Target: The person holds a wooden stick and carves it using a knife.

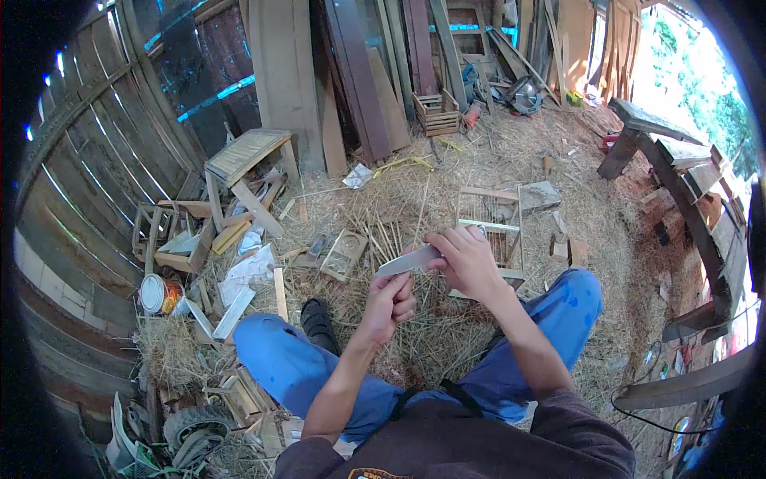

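Observation:
A knife with a broad, pale blade (pixel 408 261) is gripped in my right hand (pixel 465 259), its tip pointing left. Below the blade, my left hand (pixel 387 307) is closed, its thumb and forefinger pinched right under the blade near the tip. I cannot tell what those fingers hold. Beyond the hands, several thin sticks (pixel 389 238) lie on the straw-covered ground. A slatted wooden frame (pixel 519 239) lies behind my right hand, partly hidden by it. Left of the sticks rests a small wooden box-like frame (pixel 344 255).
A small wooden stool (pixel 247 156), scrap wood and a paint can (pixel 159 294) stand to the left. Planks (pixel 355 72) lean on the back wall near a slatted crate (pixel 436 114). A heavy wooden bench (pixel 686 191) runs along the right, with a black cable below.

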### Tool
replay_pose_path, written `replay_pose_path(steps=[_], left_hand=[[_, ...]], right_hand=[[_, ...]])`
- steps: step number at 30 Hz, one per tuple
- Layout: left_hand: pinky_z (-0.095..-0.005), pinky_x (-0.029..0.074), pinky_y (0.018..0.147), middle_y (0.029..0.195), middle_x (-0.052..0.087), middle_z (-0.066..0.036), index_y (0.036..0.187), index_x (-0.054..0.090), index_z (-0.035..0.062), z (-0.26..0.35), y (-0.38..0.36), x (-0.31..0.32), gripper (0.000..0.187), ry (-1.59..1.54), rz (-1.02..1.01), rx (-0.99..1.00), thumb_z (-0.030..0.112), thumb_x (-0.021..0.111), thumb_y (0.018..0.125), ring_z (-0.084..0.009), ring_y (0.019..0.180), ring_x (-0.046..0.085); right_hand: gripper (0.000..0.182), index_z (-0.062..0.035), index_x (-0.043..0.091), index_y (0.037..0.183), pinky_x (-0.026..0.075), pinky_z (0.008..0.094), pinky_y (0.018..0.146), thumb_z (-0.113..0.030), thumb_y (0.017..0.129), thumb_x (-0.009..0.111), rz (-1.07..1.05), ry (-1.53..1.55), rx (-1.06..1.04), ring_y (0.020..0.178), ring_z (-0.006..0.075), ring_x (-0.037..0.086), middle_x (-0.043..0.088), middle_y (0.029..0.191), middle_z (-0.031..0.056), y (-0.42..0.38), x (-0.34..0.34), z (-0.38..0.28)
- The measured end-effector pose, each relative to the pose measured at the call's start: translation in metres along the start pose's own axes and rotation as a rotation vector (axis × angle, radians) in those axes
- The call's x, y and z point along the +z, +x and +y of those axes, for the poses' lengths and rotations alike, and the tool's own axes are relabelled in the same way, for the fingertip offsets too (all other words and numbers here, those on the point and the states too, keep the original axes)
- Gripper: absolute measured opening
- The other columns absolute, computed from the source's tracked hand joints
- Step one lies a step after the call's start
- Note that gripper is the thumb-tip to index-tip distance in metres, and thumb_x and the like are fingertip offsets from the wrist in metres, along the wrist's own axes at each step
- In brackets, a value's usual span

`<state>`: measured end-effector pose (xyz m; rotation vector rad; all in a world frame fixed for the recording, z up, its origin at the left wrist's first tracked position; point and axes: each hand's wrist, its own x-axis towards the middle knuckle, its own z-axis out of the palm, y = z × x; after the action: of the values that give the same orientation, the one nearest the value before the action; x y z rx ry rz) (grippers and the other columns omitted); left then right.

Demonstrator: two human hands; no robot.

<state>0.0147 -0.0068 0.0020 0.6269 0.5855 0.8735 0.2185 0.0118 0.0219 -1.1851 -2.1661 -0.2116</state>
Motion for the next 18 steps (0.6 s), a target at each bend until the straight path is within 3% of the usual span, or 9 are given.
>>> replay_pose_path(steps=[7, 10, 14, 18], left_hand=[[-0.0209, 0.017, 0.040, 0.062, 0.026, 0.008, 0.119, 0.056, 0.0175, 0.001, 0.001, 0.002, 0.017, -0.025, 0.037, -0.028, 0.022, 0.049, 0.104, -0.0031, 0.045, 0.022], [-0.0204, 0.017, 0.040, 0.063, 0.025, 0.008, 0.137, 0.051, 0.0187, 0.003, 0.000, 0.002, 0.033, -0.012, 0.035, -0.037, 0.022, 0.047, 0.105, -0.0029, 0.045, 0.021], [-0.0201, 0.018, 0.040, 0.064, 0.023, 0.008, 0.150, 0.039, 0.0199, -0.002, -0.009, 0.005, 0.045, 0.070, -0.037, -0.043, 0.021, 0.045, 0.105, -0.0030, 0.045, 0.020], [-0.0202, 0.018, 0.041, 0.064, 0.023, 0.007, 0.151, 0.038, 0.0197, -0.003, -0.006, 0.004, 0.046, 0.092, -0.034, -0.042, 0.021, 0.044, 0.105, -0.0033, 0.045, 0.020]], right_hand=[[0.036, -0.0101, 0.061, 0.109, 0.041, 0.0383, 0.076, -0.029, 0.080, 0.071, 0.035, -0.041, -0.003, 0.084, 0.0247, 0.056, 0.055, 0.084, 0.0053, 0.001, -0.001, 0.000], [0.033, -0.0065, 0.060, 0.112, 0.041, 0.0422, 0.077, -0.026, 0.086, 0.065, 0.043, 0.008, 0.060, 0.085, 0.0299, 0.056, 0.061, 0.092, 0.0102, 0.000, -0.006, 0.005], [0.036, -0.0049, 0.059, 0.113, 0.040, 0.0436, 0.080, -0.035, 0.095, 0.055, 0.142, -0.149, 0.202, 0.088, 0.0336, 0.056, 0.062, 0.095, 0.0131, 0.001, -0.023, 0.039], [0.033, -0.0058, 0.060, 0.112, 0.041, 0.0431, 0.081, -0.030, 0.090, 0.062, 0.148, -0.129, 0.234, 0.087, 0.0315, 0.058, 0.062, 0.090, 0.0124, -0.001, -0.027, 0.028]])
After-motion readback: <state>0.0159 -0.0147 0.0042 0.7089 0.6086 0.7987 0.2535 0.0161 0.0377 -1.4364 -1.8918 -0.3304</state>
